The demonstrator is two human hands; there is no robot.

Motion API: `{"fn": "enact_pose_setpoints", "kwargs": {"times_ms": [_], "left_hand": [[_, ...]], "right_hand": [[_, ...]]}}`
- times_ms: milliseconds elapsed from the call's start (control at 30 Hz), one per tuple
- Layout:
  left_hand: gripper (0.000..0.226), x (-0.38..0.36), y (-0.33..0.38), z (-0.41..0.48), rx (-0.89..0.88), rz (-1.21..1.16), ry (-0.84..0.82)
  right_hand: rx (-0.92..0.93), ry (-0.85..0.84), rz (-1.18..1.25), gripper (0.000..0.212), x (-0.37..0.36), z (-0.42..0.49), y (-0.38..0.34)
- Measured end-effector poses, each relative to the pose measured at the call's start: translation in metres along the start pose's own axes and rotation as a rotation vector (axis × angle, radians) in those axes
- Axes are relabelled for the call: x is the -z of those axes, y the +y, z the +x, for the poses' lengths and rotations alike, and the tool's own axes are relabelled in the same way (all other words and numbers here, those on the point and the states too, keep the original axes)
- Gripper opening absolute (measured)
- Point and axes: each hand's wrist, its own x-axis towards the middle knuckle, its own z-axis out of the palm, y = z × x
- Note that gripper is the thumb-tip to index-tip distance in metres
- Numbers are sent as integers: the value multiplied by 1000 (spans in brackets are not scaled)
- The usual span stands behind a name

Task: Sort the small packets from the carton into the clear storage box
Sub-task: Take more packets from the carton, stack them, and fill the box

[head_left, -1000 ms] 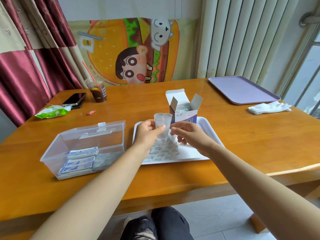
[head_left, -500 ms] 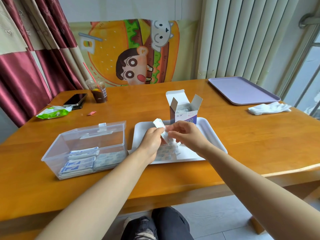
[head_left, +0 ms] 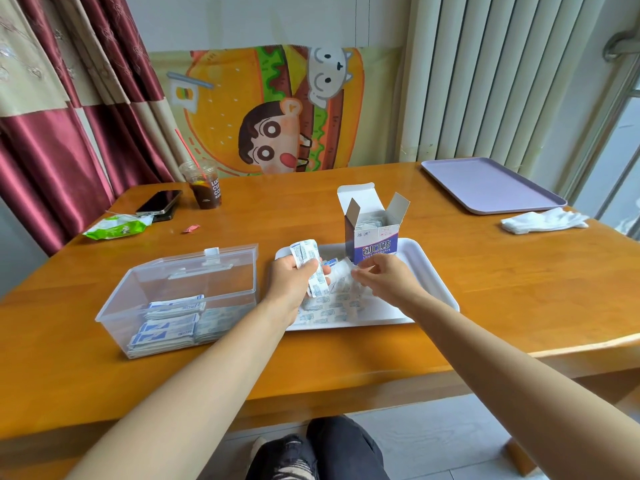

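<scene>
Two hands above wooden table (head_left: pixel 485 289) by curtains (head_left: pixel 52 150): left (head_left: pixel 294 278) grips packets (head_left: pixel 306 252), right (head_left: pixel 384 277) seemingly pinches wrapper (head_left: pixel 341 270).

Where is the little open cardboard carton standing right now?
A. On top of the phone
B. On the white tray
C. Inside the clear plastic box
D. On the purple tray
B: the carton stands upright, flaps open, on the white tray, just beyond the left hand, which grips a bundle of packets.
</scene>
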Motion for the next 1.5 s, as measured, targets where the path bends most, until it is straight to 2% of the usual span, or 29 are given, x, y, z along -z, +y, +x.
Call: {"fn": "enact_pose_setpoints", "kwargs": {"times_ms": [233, 400, 733, 933, 1100, 1167, 1300, 1433, 1500], "left_hand": [[16, 5, 0, -4, 0, 32, -13], [22, 8, -3, -4, 22, 58, -13], [21, 5, -6, -2, 48, 27, -73], [22, 5, -12, 3, 58, 45, -37], [25, 4, -12, 4, 45, 58, -26], [27, 2, -12, 3, 30, 69, -40], [30, -3, -13, 2, 12, 112, -89], [21, -6, -11, -1, 66, 25, -183], [22, -6, -9, -3, 87, -25, -225]], "right_hand": [[-1, 94, -23, 26, -10, 0, -9], [31, 91, -42, 18, -8, 0, -8], [70, 114, 134, 9, 6, -7, -7], [40, 74, 88, 14, 8, -7, -3], [133, 184, 5, 14, 8, -11, -5], [161, 112, 76, 14, 6, -14, -13], [149, -182, 151, 19, -1, -19, -23], [140, -215, 213, 8, -4, -18, -22], [117, -205, 235, 9, -4, -18, -22]]}}
